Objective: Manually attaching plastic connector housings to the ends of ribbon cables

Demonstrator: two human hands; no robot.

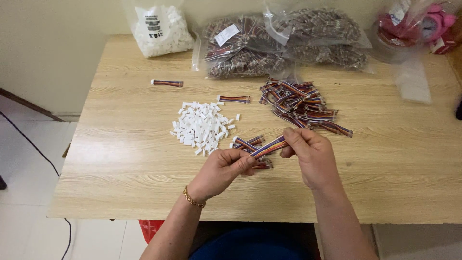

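Observation:
A short multicoloured ribbon cable [268, 147] is held between both hands above the table's middle. My left hand [222, 171] pinches its lower end, and my right hand [311, 155] grips its upper end. Just under the hands lie a few finished cables with white end plugs [249, 141]. To the left is a heap of small white plastic connectors [202, 126]. A pile of loose ribbon cables [301, 104] lies behind my right hand.
The light wooden table [134, 173] carries two single cables [167, 83] [234, 98], a bag of white connectors [161, 30], clear bags of cables [284, 41] at the back and a pink item in plastic [423, 24] at far right. A black cord [33, 144] runs across the floor on the left.

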